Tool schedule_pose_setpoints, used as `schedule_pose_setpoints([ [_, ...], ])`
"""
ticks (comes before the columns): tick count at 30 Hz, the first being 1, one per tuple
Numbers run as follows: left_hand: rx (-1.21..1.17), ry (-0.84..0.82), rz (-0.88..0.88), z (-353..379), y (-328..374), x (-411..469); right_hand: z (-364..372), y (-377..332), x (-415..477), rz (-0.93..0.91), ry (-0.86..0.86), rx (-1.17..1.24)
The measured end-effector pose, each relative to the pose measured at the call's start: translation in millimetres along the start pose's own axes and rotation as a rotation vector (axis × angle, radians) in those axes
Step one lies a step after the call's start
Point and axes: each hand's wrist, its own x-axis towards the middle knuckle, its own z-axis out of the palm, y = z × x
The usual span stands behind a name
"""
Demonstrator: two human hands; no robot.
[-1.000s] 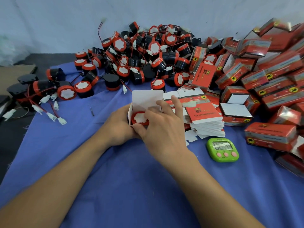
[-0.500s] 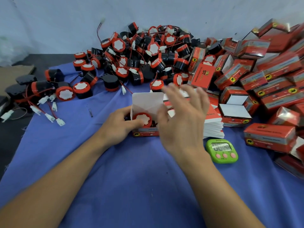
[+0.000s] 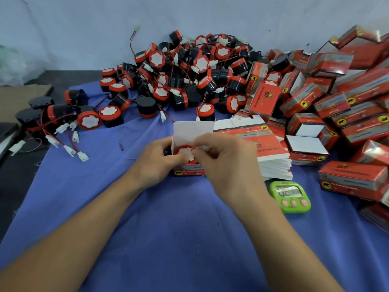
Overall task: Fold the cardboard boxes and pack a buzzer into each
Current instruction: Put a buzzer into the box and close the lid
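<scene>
Lying at the left edge of the frame, loose buzzers with white connectors trail red wires across the blue cloth; the outermost units are cut off or lost in shadow. Heaped at upper centre, the buzzer pile overlaps so densely that single units are hard to separate. At centre, the left hand curls its fingers around the open box, its fingertips hidden behind the carton. A red-rimmed buzzer sits inside, partly covered. The right hand pinches a small white piece at the box mouth; blur obscures what it is. Right of centre lie stacked flat cartons and a green timer, digits unreadable. Folded boxes fill the right edge, several cropped.
</scene>
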Motion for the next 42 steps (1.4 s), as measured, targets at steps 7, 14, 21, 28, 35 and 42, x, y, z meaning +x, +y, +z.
schedule_pose_setpoints([
  [7,0.007,0.0,-0.006,-1,-3,1,12,-10,7,-0.004,-0.228,-0.632],
  [14,-0.011,0.01,0.008,1,-1,0,8,-28,20,-0.387,-0.57,-0.88],
  [21,0.036,-0.008,0.004,-1,0,1,-15,-32,51,-0.349,-0.763,-0.841],
  [28,-0.001,-0.095,-0.031,-3,3,2,-14,-9,72,-0.073,-0.495,-0.714],
  [35,0.03,-0.067,0.001,-1,4,-1,8,-24,57,-0.231,-0.437,-0.959],
  [42,0.072,-0.047,-0.023,-1,5,-3,-4,-13,57,-0.103,-0.557,-0.803],
])
